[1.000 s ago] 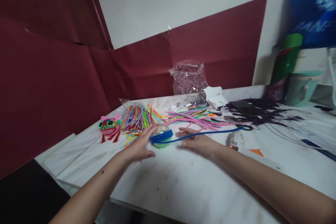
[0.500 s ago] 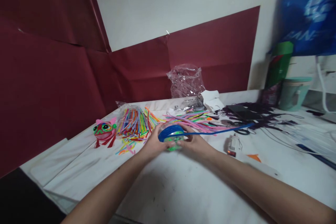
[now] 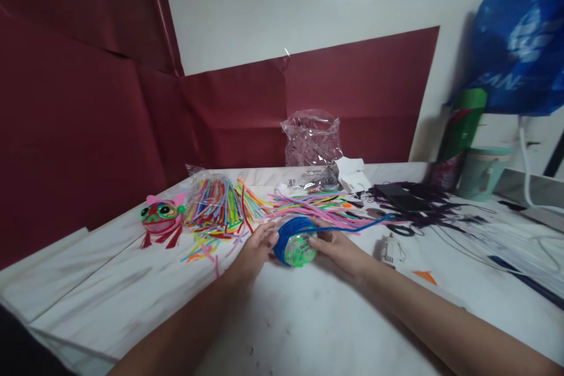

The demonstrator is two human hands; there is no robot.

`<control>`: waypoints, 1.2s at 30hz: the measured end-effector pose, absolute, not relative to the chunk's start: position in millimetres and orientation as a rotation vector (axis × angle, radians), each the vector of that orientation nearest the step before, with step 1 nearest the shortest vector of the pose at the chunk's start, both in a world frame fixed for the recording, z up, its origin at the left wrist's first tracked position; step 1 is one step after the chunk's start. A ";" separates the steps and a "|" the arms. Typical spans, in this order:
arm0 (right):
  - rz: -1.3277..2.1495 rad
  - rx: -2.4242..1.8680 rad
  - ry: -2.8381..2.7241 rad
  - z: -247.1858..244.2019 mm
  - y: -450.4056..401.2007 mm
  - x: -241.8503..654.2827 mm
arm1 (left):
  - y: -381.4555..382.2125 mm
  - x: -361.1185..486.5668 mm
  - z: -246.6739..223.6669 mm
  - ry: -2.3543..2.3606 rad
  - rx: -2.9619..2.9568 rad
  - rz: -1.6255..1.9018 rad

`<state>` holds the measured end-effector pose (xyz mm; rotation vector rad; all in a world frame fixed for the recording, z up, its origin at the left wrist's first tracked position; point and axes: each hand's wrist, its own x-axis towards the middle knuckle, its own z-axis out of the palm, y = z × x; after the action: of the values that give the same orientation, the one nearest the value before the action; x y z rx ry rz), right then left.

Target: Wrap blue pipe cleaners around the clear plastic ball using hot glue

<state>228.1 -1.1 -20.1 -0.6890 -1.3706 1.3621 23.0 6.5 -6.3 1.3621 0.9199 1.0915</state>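
Observation:
A clear round ball (image 3: pixel 304 249) is partly wound with blue pipe cleaner (image 3: pixel 288 238), with green showing in its lower right part. My right hand (image 3: pixel 333 248) grips its right side, thumb in front. At the left edge my left hand (image 3: pixel 258 247) has its fingers curled against the blue winding. A loose length of the blue pipe cleaner stretches from the ball over my right hand towards the right. On the left of the table stands a finished red and pink pipe-cleaner animal (image 3: pixel 162 220) with green-rimmed eyes.
Bundled pipe cleaners (image 3: pixel 215 202) and loose pink ones (image 3: pixel 308 208) lie behind my hands. To the right are a white glue gun (image 3: pixel 389 249), scissors (image 3: pixel 400 230), a dark phone (image 3: pixel 403 197), an orange scrap (image 3: pixel 425 277) and a green cup (image 3: pixel 483 173). A clear plastic bag (image 3: pixel 312 138) stands behind.
The ball has turned and sits slightly lower, with more of its green side showing. My left hand's fingers have shifted back to its left edge. The view has tilted a little.

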 end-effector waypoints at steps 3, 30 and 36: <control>1.378 -0.704 -1.361 -22.1 -2.4 227.9 | 7.6 23.4 -7.9 0.962 1.366 1.067; 1.072 -0.797 -1.638 -13.5 -7.6 229.3 | 5.1 22.6 -5.6 0.755 1.418 0.982; 1.104 -0.812 -1.597 -13.5 -8.0 225.1 | 10.9 23.3 -14.4 0.692 1.434 1.032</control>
<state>225.1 -8.0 -13.5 -0.8120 -1.5974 1.1039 23.3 10.9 -14.4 1.4337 0.6917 1.0322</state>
